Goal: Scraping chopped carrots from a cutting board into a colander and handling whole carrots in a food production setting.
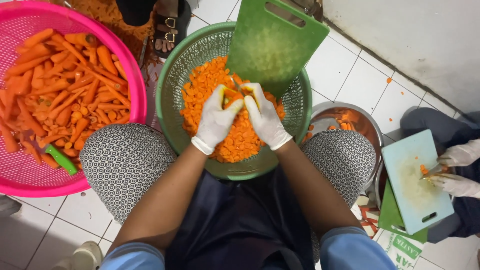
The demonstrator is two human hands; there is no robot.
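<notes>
Left hand (pixel 215 120) grip closed on a carrot piece (pixel 231 96), held over the sliced carrots (pixel 235 140) in the green colander (pixel 172 80). Right hand (pixel 265 120) pinches what looks like a knife, blade hidden; can't tell more. Piece sits between both grips, touching both. Green cutting board (pixel 275 42) leans just beyond.

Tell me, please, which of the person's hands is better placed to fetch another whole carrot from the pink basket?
The left hand, probably. The pink basket of whole carrots lies on its side, beside the green basket, while the right hand would have to cross over.
</notes>
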